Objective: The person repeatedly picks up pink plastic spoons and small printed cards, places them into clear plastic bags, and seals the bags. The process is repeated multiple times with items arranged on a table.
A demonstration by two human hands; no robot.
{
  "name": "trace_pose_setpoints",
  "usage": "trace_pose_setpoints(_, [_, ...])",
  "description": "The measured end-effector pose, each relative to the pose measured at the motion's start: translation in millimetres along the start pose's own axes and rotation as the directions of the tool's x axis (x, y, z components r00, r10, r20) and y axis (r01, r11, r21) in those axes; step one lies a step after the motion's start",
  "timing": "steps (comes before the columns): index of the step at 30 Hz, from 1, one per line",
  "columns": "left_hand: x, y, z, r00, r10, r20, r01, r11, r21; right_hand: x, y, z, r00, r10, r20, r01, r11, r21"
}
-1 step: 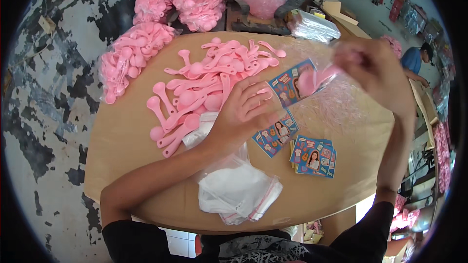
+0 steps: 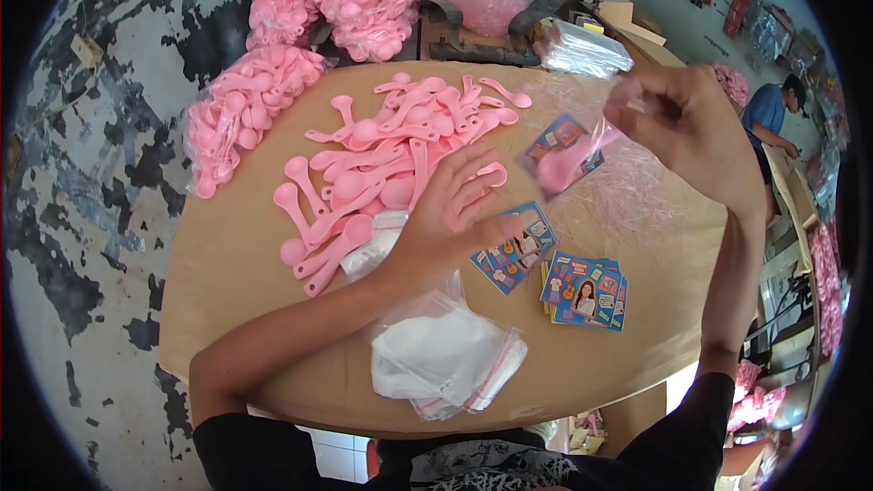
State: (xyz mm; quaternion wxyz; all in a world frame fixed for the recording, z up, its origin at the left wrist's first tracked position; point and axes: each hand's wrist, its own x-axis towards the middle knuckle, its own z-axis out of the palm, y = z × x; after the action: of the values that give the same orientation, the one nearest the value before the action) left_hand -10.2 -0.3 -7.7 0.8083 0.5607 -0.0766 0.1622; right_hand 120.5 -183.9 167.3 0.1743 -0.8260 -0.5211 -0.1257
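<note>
My right hand (image 2: 673,123) is raised over the table's right side, fingers closed on the top of a clear plastic bag. In the bag hang a pink measuring spoon (image 2: 564,164) and a blue picture card (image 2: 561,138), slightly blurred. My left hand (image 2: 459,200) is open, palm up with fingers spread, and seems to hold nothing. Beyond its fingers lies a heap of pink measuring spoons (image 2: 391,150). Another blue card (image 2: 520,253) lies by the left thumb. To its right sits a stack of blue cards (image 2: 587,294). Flat clear bags (image 2: 446,350) lie under my left forearm.
Clear plastic strips (image 2: 627,205) are scattered on the brown-covered table (image 2: 273,336). Bulging bags of pink spoons (image 2: 245,109) stand at the far left edge. A silvery plastic pack (image 2: 587,47) lies at the back right. Another person (image 2: 773,114) sits at the far right.
The bag with the spoon and card has swung a little down and to the left. My right hand has shifted slightly; my left hand stays in place.
</note>
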Motion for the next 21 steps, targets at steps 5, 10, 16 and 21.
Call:
trace_pose_setpoints(5, [-5, 4, 6, 0.992, 0.020, 0.122, -0.048, 0.972, 0.230, 0, -25, 33, 0.996, -0.084, 0.021, 0.064, 0.873, 0.484])
trace_pose_setpoints(10, [-4, 15, 9, 0.931, -0.315, 0.185, 0.179, 0.835, 0.520, 3, -40, 66, 0.981, -0.194, 0.030, 0.153, 0.852, 0.500])
trace_pose_setpoints(16, [-8, 15, 6, 0.900, -0.295, 0.320, 0.220, 0.943, 0.251, 10, -18, 86, 0.978, -0.208, -0.011, 0.170, 0.765, 0.622])
trace_pose_setpoints(21, [-3, 19, 8, 0.929, -0.329, 0.168, 0.300, 0.938, 0.175, 16, 7, 105, 0.973, -0.177, 0.151, -0.011, 0.614, 0.789])
